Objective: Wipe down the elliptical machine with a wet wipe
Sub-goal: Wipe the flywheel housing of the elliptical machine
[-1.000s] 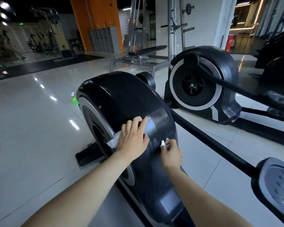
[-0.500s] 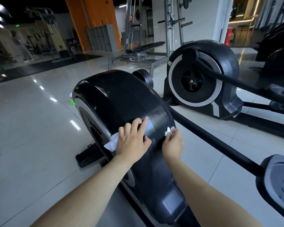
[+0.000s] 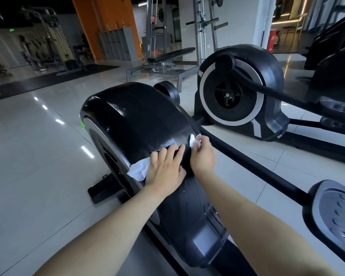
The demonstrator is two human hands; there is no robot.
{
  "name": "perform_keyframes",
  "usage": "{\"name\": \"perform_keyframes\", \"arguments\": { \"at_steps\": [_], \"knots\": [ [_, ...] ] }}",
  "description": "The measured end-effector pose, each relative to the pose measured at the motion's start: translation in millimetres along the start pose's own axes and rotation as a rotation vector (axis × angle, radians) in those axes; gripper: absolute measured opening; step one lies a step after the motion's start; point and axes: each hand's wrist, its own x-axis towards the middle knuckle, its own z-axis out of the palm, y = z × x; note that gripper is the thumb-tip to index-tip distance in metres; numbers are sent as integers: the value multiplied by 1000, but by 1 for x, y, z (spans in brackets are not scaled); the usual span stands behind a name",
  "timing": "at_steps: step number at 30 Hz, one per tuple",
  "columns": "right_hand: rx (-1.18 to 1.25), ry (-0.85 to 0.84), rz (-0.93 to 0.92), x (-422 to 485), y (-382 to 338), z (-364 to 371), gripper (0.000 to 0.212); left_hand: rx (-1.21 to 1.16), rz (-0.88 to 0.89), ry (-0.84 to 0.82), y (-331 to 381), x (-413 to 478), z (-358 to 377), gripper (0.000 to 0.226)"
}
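The elliptical machine's black flywheel housing [image 3: 131, 124] fills the middle of the head view. My left hand [image 3: 164, 170] lies flat on its curved top with straight fingers, pressing a white wet wipe [image 3: 138, 169] that sticks out to the left of the palm. Further up the housing's right edge, my right hand [image 3: 202, 154] pinches a small bunched white wipe [image 3: 192, 140] against the shell. A wet sheen shows on the shell just above both hands.
A black crank bar [image 3: 253, 168] runs from the housing to a foot pedal [image 3: 335, 218] at the lower right. A second elliptical [image 3: 241, 92] stands behind. A green spray bottle [image 3: 81, 124] peeks out left of the housing. Weight bench [image 3: 167, 56] and racks stand at the back.
My right hand has slid its small wipe up along the housing's right edge. My left hand and its wipe have shifted slightly up the housing. The head has leaned closer.
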Motion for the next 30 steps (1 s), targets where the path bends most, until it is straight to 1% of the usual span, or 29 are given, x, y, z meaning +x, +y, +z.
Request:
{"name": "perform_keyframes", "arguments": {
  "at_steps": [2,5,8,10,13,15,17,19,21,22,25,26,27,30],
  "knots": [
    [13,19,78,1,9,2,12,11,13,49,0,0,3,63],
    [56,35,272,-7,42,4,12,10,26,109,0,-1,7,61],
    [71,-41,432,-20,76,-1,11,9,34,137,-1,-1,10,60],
    [94,-90,510,-30,86,-8,6,16,36,142,-2,0,10,59],
    [131,-71,518,-42,81,-17,8,-9,43,124,-3,0,9,57],
    [230,-45,460,-49,68,-23,9,-57,41,110,-4,1,7,55],
    [371,-68,410,-58,53,-32,7,-132,31,86,-7,2,3,52],
    [501,-67,392,-69,40,-45,9,-276,35,2,-5,1,-5,45],
    [562,-82,389,-79,32,-59,14,-524,25,-129,4,-5,-13,38],
    [604,-105,385,-84,28,-65,14,-667,-11,-190,11,-8,-19,36],
    [705,-164,387,-96,26,-75,12,-1086,-198,-384,31,-19,-34,28],
    [707,-170,384,-100,25,-77,13,-1165,-236,-417,37,-23,-36,22],
    [699,-173,378,-103,26,-79,14,-1203,-265,-417,42,-26,-36,17],
    [653,-176,387,-110,25,-85,14,-1267,-371,-411,46,-31,-38,7]
  ]
}}
